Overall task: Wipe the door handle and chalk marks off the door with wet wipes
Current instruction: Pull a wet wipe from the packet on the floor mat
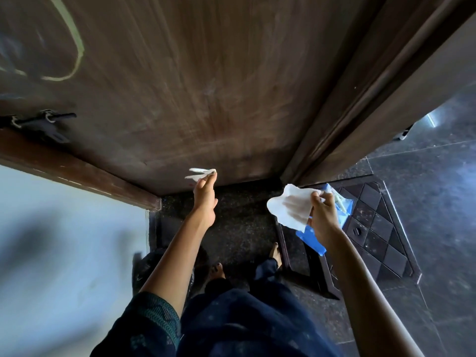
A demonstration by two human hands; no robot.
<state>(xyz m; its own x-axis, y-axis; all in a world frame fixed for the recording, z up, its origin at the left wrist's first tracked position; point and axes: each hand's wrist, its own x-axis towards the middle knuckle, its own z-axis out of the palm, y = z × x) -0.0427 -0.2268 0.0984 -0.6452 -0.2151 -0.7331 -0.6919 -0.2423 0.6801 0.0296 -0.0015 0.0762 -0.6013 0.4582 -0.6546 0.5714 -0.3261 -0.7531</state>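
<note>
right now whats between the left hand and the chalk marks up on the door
Only bare brown door in the head view. The left hand pinches a small wipe near the door's bottom edge; the chalk marks are far up left, the handle off to the left.

Left hand (204, 194) raised, fingertips pinched, right hand (323, 215) gripping, arms extended

Left hand (204, 194) pinches small wipe (199, 173), just before door (180, 86). Right hand (323, 217) pinches larger wipe (288, 208), wipe pack (313, 242) under it on stool (373, 228). Door handle (45, 122) and chalk marks (72, 47) far left of both grips.
</note>
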